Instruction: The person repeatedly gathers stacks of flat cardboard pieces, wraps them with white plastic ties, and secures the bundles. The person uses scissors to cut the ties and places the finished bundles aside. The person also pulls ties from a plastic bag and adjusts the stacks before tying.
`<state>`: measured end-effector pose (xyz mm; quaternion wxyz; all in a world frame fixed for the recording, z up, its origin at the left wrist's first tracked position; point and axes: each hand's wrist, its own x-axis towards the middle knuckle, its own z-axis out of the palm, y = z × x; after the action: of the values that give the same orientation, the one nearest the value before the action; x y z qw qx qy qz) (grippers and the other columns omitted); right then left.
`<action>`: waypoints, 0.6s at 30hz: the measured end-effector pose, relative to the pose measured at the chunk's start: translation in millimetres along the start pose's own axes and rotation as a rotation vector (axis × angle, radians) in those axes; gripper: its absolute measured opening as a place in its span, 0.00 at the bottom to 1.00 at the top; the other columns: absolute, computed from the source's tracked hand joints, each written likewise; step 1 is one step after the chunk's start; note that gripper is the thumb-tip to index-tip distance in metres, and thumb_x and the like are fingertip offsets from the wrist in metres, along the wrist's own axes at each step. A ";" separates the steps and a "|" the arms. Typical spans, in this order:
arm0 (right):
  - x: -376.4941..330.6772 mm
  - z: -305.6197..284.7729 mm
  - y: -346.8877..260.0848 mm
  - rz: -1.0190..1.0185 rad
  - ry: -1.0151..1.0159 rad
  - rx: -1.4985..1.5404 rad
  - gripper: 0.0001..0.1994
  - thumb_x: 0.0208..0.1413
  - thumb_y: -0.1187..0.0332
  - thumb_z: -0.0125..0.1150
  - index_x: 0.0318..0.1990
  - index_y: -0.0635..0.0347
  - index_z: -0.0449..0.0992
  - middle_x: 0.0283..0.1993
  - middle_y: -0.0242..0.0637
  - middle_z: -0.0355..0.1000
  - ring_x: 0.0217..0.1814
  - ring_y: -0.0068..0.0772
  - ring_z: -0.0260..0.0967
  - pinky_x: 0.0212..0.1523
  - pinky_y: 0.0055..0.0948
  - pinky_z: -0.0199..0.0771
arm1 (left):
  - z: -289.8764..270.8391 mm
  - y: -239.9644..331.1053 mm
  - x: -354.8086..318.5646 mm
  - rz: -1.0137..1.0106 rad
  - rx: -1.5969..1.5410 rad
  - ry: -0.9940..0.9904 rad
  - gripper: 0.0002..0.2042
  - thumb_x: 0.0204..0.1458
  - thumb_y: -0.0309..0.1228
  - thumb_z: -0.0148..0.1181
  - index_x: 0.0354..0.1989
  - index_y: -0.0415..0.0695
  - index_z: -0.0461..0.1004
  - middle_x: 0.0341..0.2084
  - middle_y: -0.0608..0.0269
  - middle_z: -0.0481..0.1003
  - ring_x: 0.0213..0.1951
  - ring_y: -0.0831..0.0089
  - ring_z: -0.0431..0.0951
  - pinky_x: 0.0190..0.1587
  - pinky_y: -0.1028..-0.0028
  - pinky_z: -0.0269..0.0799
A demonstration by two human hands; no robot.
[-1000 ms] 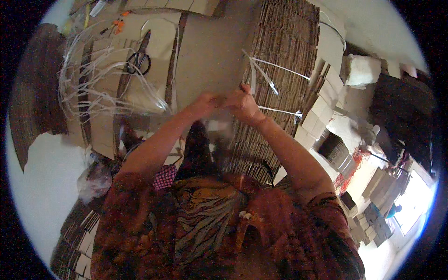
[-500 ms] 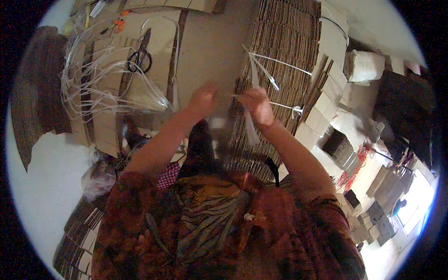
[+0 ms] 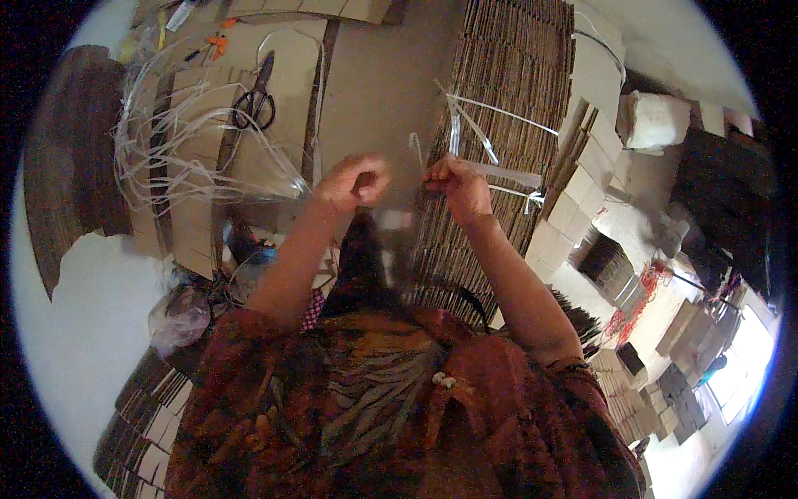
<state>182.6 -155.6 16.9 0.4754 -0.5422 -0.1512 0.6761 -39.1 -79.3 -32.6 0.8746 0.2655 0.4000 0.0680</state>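
My right hand (image 3: 459, 190) is closed, its fingertips pinching a white plastic strap (image 3: 511, 174) over a long stack of flat cardboard pieces (image 3: 511, 58). One flat length of that strap points right from the hand, and a thin end sticks up on its other side. My left hand (image 3: 356, 183) is apart from it, in front of my body with the fingers curled; whatever they hold, if anything, is hidden. Another white tie (image 3: 499, 113) crosses the stack farther away, its loose ends hanging by the left edge. A knotted tie (image 3: 532, 201) lies just right of my right hand.
Dark-handled scissors (image 3: 256, 104) lie on cardboard at the left, beside a tangled bunch of white straps (image 3: 170, 141). Orange-handled snips (image 3: 218, 43) are farther back. A clear plastic bag (image 3: 180, 314) sits at lower left. More cardboard stacks (image 3: 71, 150) stand at both sides.
The strap length at my right hand has swung from hanging down to pointing right. My left hand has moved slightly down and shows curled fingers.
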 end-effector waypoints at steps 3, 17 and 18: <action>3.6 -2.3 3.5 0.019 0.051 0.079 0.13 0.54 0.63 0.42 0.20 0.58 0.63 0.26 0.35 0.64 0.34 0.35 0.66 0.33 0.31 0.66 | 39.0 35.8 -11.6 0.233 0.400 0.345 0.11 0.47 0.30 0.55 0.39 0.42 0.70 0.30 0.61 0.73 0.27 0.77 0.70 0.27 0.80 0.67; 3.7 -5.4 5.9 0.007 0.049 0.082 0.14 0.54 0.61 0.44 0.21 0.59 0.63 0.25 0.36 0.63 0.34 0.37 0.67 0.31 0.31 0.66 | 15.8 36.8 -12.2 -0.129 0.576 0.138 0.09 0.44 0.30 0.55 0.34 0.41 0.73 0.25 0.63 0.73 0.25 0.73 0.72 0.31 0.76 0.68; 2.6 -4.5 5.1 0.003 0.038 0.056 0.14 0.54 0.61 0.44 0.21 0.59 0.63 0.25 0.36 0.63 0.34 0.37 0.67 0.31 0.31 0.66 | 11.5 29.1 -7.9 0.225 0.832 0.300 0.12 0.43 0.28 0.55 0.38 0.40 0.71 0.28 0.60 0.73 0.28 0.68 0.72 0.33 0.73 0.68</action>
<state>184.3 -157.4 10.1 0.4923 -0.5416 -0.1225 0.6703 -33.2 -61.9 -6.1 0.6131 0.6232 0.4843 0.0337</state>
